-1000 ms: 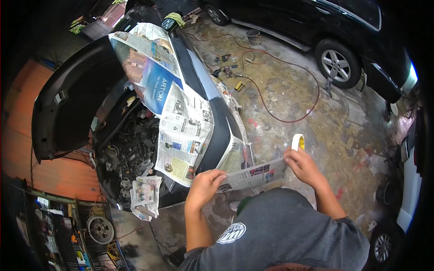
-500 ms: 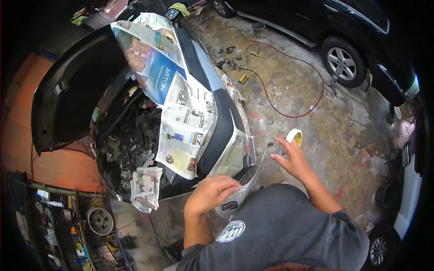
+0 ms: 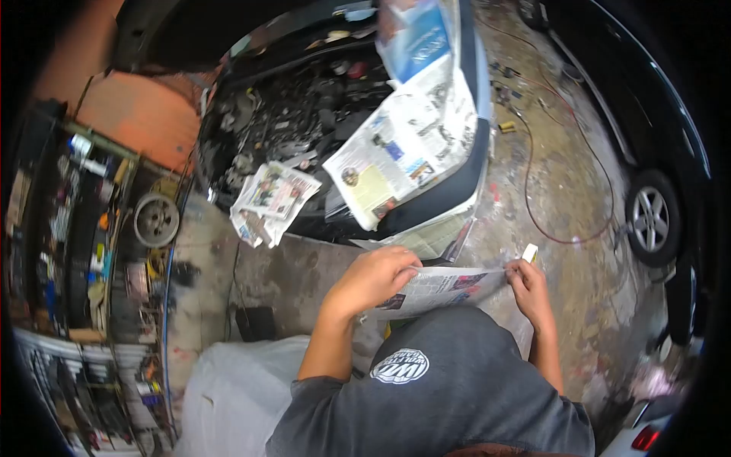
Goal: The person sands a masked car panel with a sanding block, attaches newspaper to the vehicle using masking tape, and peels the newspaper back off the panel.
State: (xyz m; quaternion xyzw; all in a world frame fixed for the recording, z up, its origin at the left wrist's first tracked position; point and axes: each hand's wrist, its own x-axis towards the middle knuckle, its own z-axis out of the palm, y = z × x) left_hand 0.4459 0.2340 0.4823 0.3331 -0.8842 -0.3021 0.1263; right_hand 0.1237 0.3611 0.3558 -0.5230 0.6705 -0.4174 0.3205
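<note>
concrete floor (image 3: 567, 171) lay far right; left hand (image 3: 375, 278) and right hand (image 3: 528, 288) pinched a newspaper sheet (image 3: 438, 291); uneven pulling could have torn it.

— Can you read the newspaper sheet (image 3: 449, 288)?
— No, the print is too small, and the grey T-shirt (image 3: 472, 373) hides its lower edge
— And the tape roll (image 3: 531, 251)?
— Its lower part sits behind the right hand (image 3: 528, 283)
— What about the blue advertisement (image 3: 429, 49)?
— Blurred lettering, and the top edge crops it, likewise the raised hood (image 3: 175, 34)
— The silver car (image 3: 623, 440)?
— Cut by the bottom edge; mainly a rear corner with its taillight (image 3: 646, 438) shows
</note>
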